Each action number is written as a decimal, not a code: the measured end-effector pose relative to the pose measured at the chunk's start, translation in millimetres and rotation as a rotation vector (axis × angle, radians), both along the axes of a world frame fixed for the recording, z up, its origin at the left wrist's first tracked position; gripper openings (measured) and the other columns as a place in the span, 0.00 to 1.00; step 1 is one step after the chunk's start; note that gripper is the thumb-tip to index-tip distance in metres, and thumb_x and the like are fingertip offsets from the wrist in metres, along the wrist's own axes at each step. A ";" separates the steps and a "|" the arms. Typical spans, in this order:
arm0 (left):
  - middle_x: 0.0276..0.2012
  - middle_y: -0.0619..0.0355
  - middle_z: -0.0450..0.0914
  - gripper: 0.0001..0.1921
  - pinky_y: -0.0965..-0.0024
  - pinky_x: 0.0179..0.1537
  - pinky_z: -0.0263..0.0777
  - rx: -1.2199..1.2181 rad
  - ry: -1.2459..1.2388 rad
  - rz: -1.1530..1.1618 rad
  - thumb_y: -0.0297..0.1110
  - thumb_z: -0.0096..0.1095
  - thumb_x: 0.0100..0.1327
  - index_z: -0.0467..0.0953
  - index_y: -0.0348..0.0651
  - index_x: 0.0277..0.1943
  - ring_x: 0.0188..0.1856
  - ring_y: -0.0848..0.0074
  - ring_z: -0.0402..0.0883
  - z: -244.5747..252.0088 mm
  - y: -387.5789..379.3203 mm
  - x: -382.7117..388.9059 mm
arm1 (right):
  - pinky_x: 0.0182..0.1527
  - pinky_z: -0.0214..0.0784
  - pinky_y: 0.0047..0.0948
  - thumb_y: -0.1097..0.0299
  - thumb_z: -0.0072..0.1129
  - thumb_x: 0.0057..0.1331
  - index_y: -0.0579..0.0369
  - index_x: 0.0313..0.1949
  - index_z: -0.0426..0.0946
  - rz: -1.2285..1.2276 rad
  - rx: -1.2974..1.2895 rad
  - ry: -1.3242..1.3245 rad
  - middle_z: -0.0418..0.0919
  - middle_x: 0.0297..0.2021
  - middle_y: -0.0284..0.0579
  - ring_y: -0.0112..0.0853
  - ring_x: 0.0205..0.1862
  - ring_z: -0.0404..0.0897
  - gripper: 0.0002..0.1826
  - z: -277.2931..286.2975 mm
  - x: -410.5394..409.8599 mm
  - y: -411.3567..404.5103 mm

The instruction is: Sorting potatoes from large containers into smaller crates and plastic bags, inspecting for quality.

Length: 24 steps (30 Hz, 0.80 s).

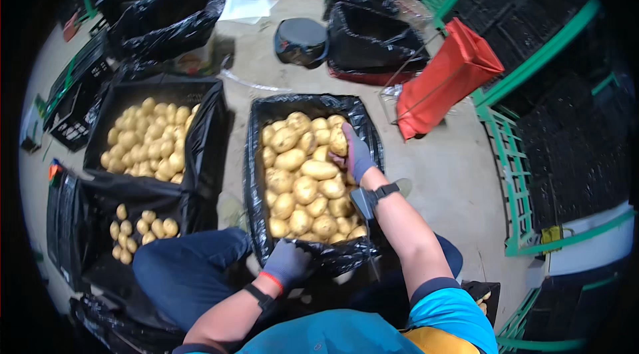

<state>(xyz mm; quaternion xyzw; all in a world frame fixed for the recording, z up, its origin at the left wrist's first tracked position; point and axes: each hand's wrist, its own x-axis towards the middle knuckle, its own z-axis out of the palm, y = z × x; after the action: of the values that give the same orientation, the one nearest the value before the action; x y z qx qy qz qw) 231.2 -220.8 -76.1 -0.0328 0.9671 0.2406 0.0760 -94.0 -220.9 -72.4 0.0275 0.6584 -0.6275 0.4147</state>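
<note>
A crate lined with black plastic (365,116) stands between my knees, filled with pale yellow potatoes (303,189). My right hand (358,151), in a grey and purple knit glove, reaches over its right side. Thumb and fingers are closed around a potato (338,142) in the far right corner of the heap. My left hand (286,260), gloved with a red cuff, is curled at the near rim and grips the bunched liner there; its fingertips are partly hidden. Dark straps circle both wrists, and a small grey device (363,202) sits on the right one.
To the left stand a black-lined crate of smaller potatoes (145,141) and another holding several potatoes (157,227). Ahead are a round dark stool (301,37), a black-lined bin (374,34) and papers (245,8). A red bag on a wire frame (444,79) and green metal racks (509,164) stand right.
</note>
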 end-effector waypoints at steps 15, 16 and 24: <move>0.31 0.56 0.82 0.17 0.55 0.45 0.67 -0.083 -0.122 -0.074 0.54 0.58 0.62 0.81 0.50 0.33 0.40 0.64 0.80 1.6 0.4 1.6 | 0.56 0.67 0.48 0.46 0.62 0.57 0.50 0.62 0.68 0.047 1.350 1.955 0.69 0.62 0.51 0.47 0.59 0.73 0.36 308.9 -162.2 9.8; 0.31 0.56 0.81 0.17 0.55 0.45 0.67 -0.058 -0.114 -0.074 0.54 0.57 0.62 0.81 0.50 0.33 0.39 0.64 0.80 0.9 0.4 2.4 | 0.56 0.68 0.47 0.48 0.61 0.58 0.52 0.57 0.73 0.332 0.977 2.049 0.77 0.53 0.54 0.47 0.55 0.76 0.31 275.2 -145.1 -2.8; 0.32 0.58 0.81 0.16 0.61 0.42 0.66 -0.033 -0.127 -0.080 0.53 0.57 0.61 0.80 0.49 0.35 0.38 0.66 0.79 -5.1 -1.8 1.7 | 0.63 0.66 0.43 0.40 0.54 0.61 0.50 0.64 0.68 1.019 0.657 1.284 0.74 0.59 0.55 0.47 0.61 0.74 0.37 -0.5 -21.3 -108.0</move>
<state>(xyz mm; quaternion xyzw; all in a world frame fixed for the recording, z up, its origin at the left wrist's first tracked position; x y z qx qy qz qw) 232.8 -222.6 -81.2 -0.0104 0.9647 0.2188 0.1463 -115.3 -328.9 -72.9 -0.5092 0.8437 -0.0398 0.1654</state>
